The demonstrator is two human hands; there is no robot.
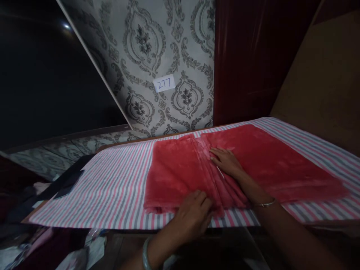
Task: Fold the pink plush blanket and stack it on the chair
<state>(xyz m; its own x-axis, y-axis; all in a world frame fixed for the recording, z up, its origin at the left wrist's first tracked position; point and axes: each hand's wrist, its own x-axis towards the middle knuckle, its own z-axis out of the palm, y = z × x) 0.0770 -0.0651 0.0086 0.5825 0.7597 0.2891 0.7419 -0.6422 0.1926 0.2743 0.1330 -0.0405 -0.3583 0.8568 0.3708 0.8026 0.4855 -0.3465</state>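
Note:
A red plush blanket [270, 157] lies across the striped sheet, its left part [174, 172] folded over in layers. Between that folded part and the flatter right part runs a bunched, paler pink strip. My left hand [195, 210] has its fingers curled around the near edge of the folded layers. Farther back, my right hand [226, 161] rests on the bunched strip with its fingers stretched out. A small white strip, perhaps a label, shows beside the right palm. The left fingertips are partly hidden.
The striped sheet [112, 187] covers a bed or table top against a patterned wall [185, 48]. A paper marked 277 [164, 83] is on the wall. A dark screen-like panel [50, 75] stands left, a dark red panel [253, 56] behind. Clothes [70, 258] are piled lower left.

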